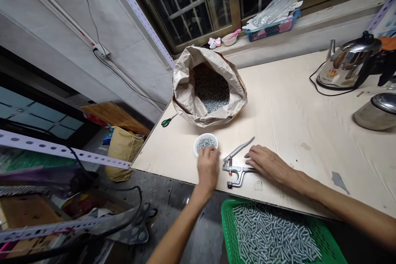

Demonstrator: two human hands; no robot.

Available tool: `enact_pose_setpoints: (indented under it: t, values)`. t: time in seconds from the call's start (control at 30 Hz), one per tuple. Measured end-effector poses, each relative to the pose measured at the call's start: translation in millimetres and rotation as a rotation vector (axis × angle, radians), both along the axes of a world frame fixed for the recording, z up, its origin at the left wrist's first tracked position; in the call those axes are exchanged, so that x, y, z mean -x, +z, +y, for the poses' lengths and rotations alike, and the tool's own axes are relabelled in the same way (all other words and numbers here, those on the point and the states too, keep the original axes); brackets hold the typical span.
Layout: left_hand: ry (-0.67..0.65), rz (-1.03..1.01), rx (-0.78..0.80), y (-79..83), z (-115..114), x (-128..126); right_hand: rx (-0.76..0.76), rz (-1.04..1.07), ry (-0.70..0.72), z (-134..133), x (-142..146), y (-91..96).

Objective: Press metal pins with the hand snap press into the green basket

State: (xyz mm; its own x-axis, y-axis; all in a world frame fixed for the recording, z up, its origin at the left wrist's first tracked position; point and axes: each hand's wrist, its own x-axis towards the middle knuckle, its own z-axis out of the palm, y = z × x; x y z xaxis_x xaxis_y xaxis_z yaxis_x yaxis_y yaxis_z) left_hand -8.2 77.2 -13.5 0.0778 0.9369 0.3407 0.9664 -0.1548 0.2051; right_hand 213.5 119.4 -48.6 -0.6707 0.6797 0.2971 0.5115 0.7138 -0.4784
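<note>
My left hand (208,168) reaches to the near rim of a small white bowl (205,143) filled with tiny metal parts; its fingers curl down at the bowl's edge, and what they pinch is hidden. My right hand (266,162) lies on the wooden table (297,123), fingers extended over the lower handle of silver hand pliers (235,161). The pliers lie flat between both hands with their handles spread apart.
A rolled-down paper sack (209,86) of small metal parts stands behind the bowl, with green-handled scissors (167,121) to its left. A green basket (272,233) of metal pins sits below the table edge. An electric kettle (349,62) and a metal lid (375,111) stand far right.
</note>
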Motion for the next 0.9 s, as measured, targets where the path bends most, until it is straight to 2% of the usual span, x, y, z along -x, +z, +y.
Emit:
enact_pose_setpoints:
  t: [0.07, 0.17, 0.33, 0.47, 0.57, 0.67, 0.8, 0.9]
  values:
    - [0.058, 0.146, 0.055, 6.2, 21.0, 29.8, 0.028, -0.011, 0.024, -18.8, 0.0, -0.6]
    - [0.024, 0.297, 0.22, 8.1, 42.1, 54.5, 0.01, -0.031, -0.004, -33.5, 3.6, -9.8]
    - [-0.056, 0.394, 0.317, 7.4, 51.3, 53.4, -0.066, -0.044, -0.05, -32.6, 7.6, -29.7]
    - [-0.05, 0.33, 0.295, 13.1, 55.7, 53.7, -0.089, -0.033, -0.041, -30.5, 7.1, -34.3]
    - [0.012, 0.154, 0.216, 19.5, 57.4, 58.6, -0.105, -0.034, -0.039, -29.8, 8.1, -34.5]
    - [0.058, -0.155, 0.198, 25.2, 47.8, 54.7, -0.15, -0.047, -0.058, -28.5, 9.1, -36.1]
    - [0.079, -0.633, 0.451, 24.8, 11.7, 29.3, -0.291, -0.074, -0.056, -28.3, 7.6, -34.5]
    - [0.169, -0.916, 0.577, 14.8, -17.4, 7.3, -0.435, -0.064, -0.082, -30.5, 6.0, -26.4]
